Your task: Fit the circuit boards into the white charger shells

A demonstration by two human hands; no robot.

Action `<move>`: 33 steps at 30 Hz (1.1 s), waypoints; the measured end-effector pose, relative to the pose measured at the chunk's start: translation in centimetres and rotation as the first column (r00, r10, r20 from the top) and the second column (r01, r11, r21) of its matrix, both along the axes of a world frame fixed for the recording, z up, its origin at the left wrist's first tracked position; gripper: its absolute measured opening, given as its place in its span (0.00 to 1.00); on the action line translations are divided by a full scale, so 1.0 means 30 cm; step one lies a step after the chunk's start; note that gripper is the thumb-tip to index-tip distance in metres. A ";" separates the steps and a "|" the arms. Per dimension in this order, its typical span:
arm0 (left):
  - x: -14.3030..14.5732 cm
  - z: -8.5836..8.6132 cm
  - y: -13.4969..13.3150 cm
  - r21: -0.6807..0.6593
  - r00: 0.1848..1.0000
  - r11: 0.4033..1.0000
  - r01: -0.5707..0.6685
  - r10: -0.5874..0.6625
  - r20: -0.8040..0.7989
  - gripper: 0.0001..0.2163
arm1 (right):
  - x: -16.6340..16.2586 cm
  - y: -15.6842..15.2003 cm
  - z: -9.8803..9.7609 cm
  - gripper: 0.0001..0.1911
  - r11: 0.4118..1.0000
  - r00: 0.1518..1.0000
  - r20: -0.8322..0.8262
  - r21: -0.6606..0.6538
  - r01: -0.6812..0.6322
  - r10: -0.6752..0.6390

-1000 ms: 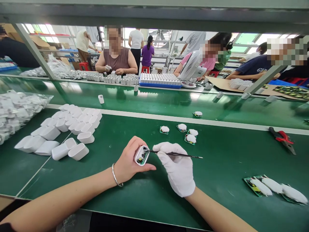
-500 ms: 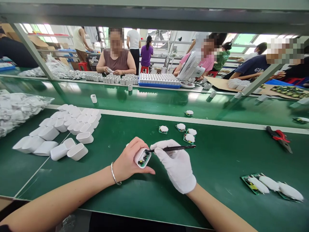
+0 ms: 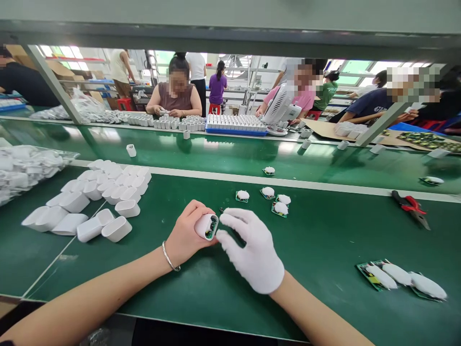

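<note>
My left hand is wrapped round a white oval plastic housing, its opening turned to the right. Inside the housing sits a green circuit board with small parts. My right hand, in a white glove, is beside the opening, thumb and forefinger apart, the thumb close to the rim. Past its upper fingertips a small dark tip of the slim black tool shows; the rest is hidden behind the hand, and the hold on it is mostly out of sight.
Many empty white housings stand at left, near a bag of white parts. Boards with white blobs lie ahead, larger ones at right, near red-and-black pliers. Co-workers sit beyond the green belt.
The black tool has come out of the housing and swung mostly behind my right hand, whose thumb and forefinger have spread. My left hand has turned the housing's opening to the right.
</note>
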State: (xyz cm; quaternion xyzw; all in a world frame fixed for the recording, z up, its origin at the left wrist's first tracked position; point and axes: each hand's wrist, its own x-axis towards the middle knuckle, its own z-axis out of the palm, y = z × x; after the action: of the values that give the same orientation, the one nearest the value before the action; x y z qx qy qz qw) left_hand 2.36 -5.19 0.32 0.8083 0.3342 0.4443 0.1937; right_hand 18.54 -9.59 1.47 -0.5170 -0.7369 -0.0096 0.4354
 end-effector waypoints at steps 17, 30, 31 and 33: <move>-0.054 0.001 0.088 0.093 0.925 0.946 -0.310 0.322 -0.200 0.15 | 0.010 0.026 -0.018 0.10 0.976 0.952 -0.302 0.217 0.022 0.046; -0.092 -0.037 0.161 -0.032 0.691 0.837 -0.546 0.429 -0.582 0.21 | 0.022 0.037 -0.012 0.06 0.993 0.864 -0.502 0.110 0.037 0.023; -0.090 -0.034 0.155 -0.030 0.697 0.841 -0.540 0.427 -0.576 0.22 | 0.024 0.039 -0.016 0.06 0.992 0.873 -0.487 0.120 0.048 0.017; -0.083 -0.018 0.138 -0.022 0.742 0.867 -0.497 0.412 -0.529 0.20 | 0.025 0.044 -0.025 0.06 0.992 0.884 -0.468 0.117 0.050 0.010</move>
State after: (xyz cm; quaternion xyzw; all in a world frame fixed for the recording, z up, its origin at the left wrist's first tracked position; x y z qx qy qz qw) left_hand -0.14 -1.05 -0.22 0.7710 0.5953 0.2206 0.0490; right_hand 19.30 -8.26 0.72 -0.4832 -0.6027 0.0646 0.6318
